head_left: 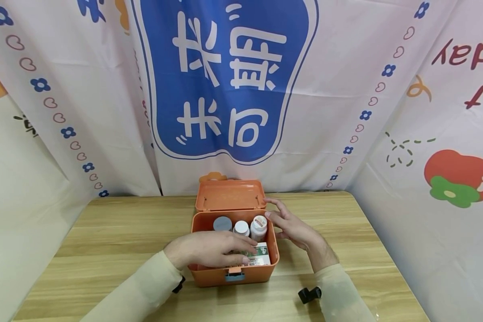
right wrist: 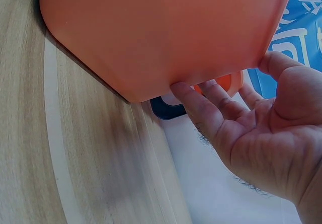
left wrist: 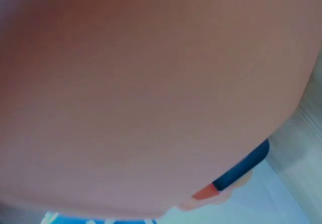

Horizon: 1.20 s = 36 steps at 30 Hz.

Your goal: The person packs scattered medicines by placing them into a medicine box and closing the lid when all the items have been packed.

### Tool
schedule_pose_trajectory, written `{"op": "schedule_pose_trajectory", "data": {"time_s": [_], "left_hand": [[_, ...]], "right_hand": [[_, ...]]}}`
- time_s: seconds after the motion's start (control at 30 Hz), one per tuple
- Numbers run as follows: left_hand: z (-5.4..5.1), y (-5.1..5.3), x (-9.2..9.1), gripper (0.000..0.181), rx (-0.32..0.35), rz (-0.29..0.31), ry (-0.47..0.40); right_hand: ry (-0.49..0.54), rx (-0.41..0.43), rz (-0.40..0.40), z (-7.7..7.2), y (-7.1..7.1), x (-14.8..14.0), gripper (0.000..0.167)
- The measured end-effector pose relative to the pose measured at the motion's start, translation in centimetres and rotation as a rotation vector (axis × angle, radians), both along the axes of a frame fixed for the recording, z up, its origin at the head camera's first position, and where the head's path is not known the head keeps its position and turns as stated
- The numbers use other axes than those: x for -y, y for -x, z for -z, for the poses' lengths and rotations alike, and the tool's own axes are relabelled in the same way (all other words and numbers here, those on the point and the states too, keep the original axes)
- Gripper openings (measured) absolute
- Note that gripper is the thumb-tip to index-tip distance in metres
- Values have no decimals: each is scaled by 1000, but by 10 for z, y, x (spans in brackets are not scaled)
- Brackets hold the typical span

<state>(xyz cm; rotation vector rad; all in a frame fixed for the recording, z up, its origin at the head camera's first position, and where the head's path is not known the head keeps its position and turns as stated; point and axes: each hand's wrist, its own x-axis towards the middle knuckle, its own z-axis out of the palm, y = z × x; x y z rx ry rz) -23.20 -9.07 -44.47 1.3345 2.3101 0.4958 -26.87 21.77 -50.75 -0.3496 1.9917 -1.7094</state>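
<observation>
An orange storage box [head_left: 209, 277] stands with its hinged lid [head_left: 230, 195] raised at the back. Inside are a grey-capped container [head_left: 222, 223], a white-capped bottle [head_left: 241, 227], another white bottle [head_left: 259, 226] and a white-and-green carton [head_left: 261, 255]. My left hand [head_left: 215, 250] reaches over the front of the box, fingers extended above the carton; whether they touch it is unclear. My right hand [head_left: 295, 228] rests against the box's right side, its fingertips touching the orange wall [right wrist: 151, 38] in the right wrist view. The left wrist view is mostly filled by blurred skin.
The box sits on a wood-grain table [head_left: 124, 241]. A blue-grey latch [head_left: 235, 277] hangs at its front. A printed white curtain [head_left: 322, 134] rises behind the table, with white cloth walls at both sides.
</observation>
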Motion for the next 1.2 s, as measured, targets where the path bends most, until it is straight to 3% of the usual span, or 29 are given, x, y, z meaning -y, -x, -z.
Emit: {"op": "schedule_pose_trajectory", "data": {"time_s": [0.27, 0.5, 0.67, 0.83, 1.2], "left_hand": [[-6, 4, 18, 41, -23, 3, -158], [-9, 5, 35, 37, -30, -93, -211], [-10, 6, 47, 37, -71, -130, -250], [-11, 8, 59, 37, -70, -174, -297], [-6, 14, 86, 32, -133, -314, -339]], "right_hand": [[5, 4, 4, 0, 0, 0, 66], [14, 11, 4, 1, 0, 0, 67], [17, 10, 5, 1, 0, 0, 67], [21, 11, 4, 0, -1, 0, 65], [19, 9, 2, 1, 0, 0, 65]]}}
